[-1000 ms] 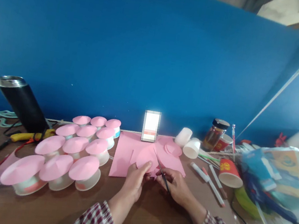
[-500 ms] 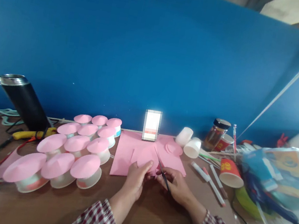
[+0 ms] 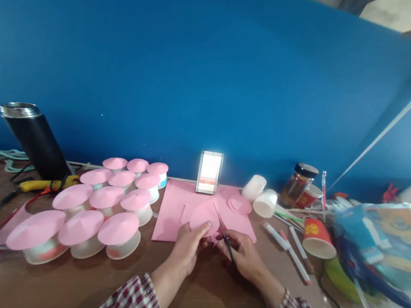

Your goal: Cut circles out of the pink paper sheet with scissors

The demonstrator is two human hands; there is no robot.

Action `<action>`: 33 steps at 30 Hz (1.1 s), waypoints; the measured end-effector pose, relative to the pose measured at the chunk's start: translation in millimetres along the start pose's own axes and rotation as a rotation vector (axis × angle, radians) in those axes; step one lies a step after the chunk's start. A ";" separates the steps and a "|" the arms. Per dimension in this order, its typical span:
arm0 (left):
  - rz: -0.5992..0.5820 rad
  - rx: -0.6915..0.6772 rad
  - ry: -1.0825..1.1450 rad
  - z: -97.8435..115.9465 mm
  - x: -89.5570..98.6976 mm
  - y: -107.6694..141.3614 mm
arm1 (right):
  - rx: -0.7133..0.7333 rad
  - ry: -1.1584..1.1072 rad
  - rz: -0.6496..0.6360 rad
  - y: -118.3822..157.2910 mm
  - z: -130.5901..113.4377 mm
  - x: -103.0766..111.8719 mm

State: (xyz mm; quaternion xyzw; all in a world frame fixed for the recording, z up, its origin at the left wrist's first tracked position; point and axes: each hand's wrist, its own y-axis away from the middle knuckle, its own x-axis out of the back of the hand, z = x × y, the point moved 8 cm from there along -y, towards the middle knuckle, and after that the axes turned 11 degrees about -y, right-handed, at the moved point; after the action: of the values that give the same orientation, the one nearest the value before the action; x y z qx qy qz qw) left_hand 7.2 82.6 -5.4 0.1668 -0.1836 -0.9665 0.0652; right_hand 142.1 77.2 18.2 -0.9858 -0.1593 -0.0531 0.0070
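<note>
My left hand [image 3: 187, 250] pinches the near edge of a round pink paper piece [image 3: 204, 213], thumb on top. In my right hand [image 3: 242, 253] is a pair of dark-handled scissors [image 3: 228, 247], whose thin blades point up and left along the right edge of the piece. Below it lie larger pink sheets [image 3: 171, 211] on the brown table. Small pink discs [image 3: 240, 205] rest on the sheets at the right. The fingertips under the paper are partly hidden.
Several paper cups with pink cone tops [image 3: 80, 228] stand at left, near a black bottle [image 3: 36, 140] and yellow-handled tool [image 3: 39, 185]. At right are white cups [image 3: 265, 203], markers [image 3: 297, 262], a jar [image 3: 298, 185], a red cup [image 3: 317, 238] and a plastic bag [image 3: 383, 239].
The view has shifted very slightly. The scissors and both hands stay in nearly the same place, while the round pink piece shows a slightly different outline beside the blades.
</note>
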 end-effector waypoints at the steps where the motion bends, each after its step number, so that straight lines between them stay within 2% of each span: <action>1: 0.001 0.003 -0.004 -0.4 0.1 -0.2 | -0.005 -0.006 -0.001 0.0 0.7 0.0; 25: 0.054 0.007 0.062 2.4 2.1 2.0 | 0.011 0.060 0.012 -1.2 3.8 2.1; 33: 0.035 -0.012 0.086 1.2 1.5 -0.8 | -0.015 0.025 0.010 -0.3 1.4 -0.3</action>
State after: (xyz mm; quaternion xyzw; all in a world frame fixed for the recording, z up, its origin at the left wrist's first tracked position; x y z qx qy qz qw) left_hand 5.3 83.5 -5.1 0.2047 -0.1779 -0.9582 0.0910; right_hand 141.8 77.5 16.8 -0.9859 -0.1538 -0.0666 0.0017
